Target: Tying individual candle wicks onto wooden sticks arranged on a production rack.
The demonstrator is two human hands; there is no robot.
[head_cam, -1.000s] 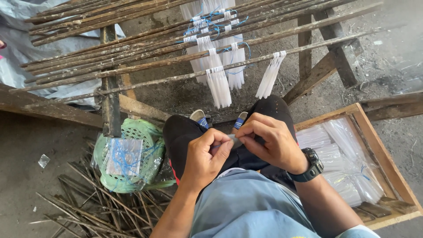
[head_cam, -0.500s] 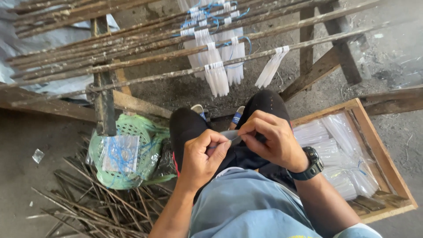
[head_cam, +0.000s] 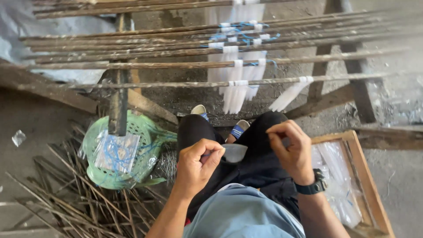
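Observation:
I sit with black trousers over my knees. My left hand (head_cam: 197, 165) pinches one end of a small clear plastic bag (head_cam: 235, 152) above my lap. My right hand (head_cam: 291, 150), with a black watch on its wrist, pinches the bag's other end. The bag is stretched flat between the two hands. In front of my knees runs a rack of long wooden sticks (head_cam: 176, 83), and several white plastic bags (head_cam: 235, 94) hang from them, some tied with blue string.
A green plastic basket (head_cam: 145, 134) with blue string in a clear pouch stands at my left knee. Loose sticks (head_cam: 75, 198) lie on the ground at the lower left. A wooden tray (head_cam: 365, 176) with clear plastic bags sits at my right.
The view has shifted closer and rightward. My hands have moved slightly apart, and the small bag now shows stretched between them.

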